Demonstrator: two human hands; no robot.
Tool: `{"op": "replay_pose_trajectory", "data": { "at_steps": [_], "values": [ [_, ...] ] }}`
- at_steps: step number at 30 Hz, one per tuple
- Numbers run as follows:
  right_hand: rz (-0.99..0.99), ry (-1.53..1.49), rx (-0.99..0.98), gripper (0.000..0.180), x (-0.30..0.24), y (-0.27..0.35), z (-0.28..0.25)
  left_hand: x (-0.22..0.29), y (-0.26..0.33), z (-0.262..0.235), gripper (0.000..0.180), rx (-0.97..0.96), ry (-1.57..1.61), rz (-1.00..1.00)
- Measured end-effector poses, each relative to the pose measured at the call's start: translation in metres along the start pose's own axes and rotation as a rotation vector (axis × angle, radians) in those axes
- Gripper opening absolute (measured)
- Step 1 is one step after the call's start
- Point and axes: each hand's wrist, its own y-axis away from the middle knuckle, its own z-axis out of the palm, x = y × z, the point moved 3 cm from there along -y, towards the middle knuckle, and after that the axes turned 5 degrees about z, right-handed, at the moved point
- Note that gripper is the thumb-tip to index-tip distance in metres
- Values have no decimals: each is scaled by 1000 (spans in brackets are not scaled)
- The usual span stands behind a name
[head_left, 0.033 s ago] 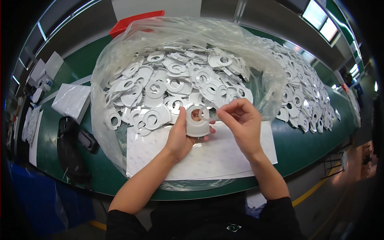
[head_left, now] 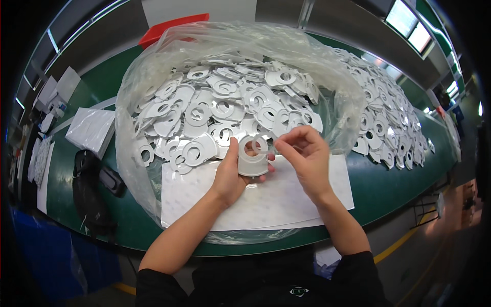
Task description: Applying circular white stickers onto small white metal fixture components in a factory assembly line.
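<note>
My left hand [head_left: 228, 176] is closed round a white plastic part [head_left: 253, 166] with a round hole, thumb along its left side and fingers behind it. At its right, my right hand [head_left: 309, 161] pinches a thin translucent ring [head_left: 263, 144] between thumb and forefinger. The ring overlaps the upper right of the part's hole; whether it touches the part I cannot tell. Below both hands lie glossy white sheets [head_left: 276, 207]. Just beyond them is a heap of similar white parts [head_left: 199, 112] inside a large clear plastic bag [head_left: 135, 92].
A second heap of white parts [head_left: 394, 123] covers the right side of the green table [head_left: 368, 197]. At the left lie a white stack [head_left: 92, 125], a black pouch-like item [head_left: 91, 192] and a small dark object [head_left: 111, 180]. A red tray [head_left: 171, 28] stands behind the bag.
My right hand and the ring have shifted very slightly left, with the ring now a little further over the part's hole. My left hand's grip looks unchanged.
</note>
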Motion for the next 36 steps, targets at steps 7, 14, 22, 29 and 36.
{"op": "replay_pose_trajectory", "data": {
  "at_steps": [7,14,22,29,36],
  "values": [
    [114,2,-38,15,20,-1,10,-2,0,1,67,6,-73,15],
    [145,28,-55,16,26,-2,8,-3,0,0,65,6,-71,10],
    [143,47,-48,17,27,-2,9,-2,-1,0,64,-1,-55,11],
    [147,49,-51,17,27,-1,9,-2,0,0,63,-15,-48,9],
    [147,43,-57,16,28,-1,10,0,1,4,64,48,-54,13]
  ]
}}
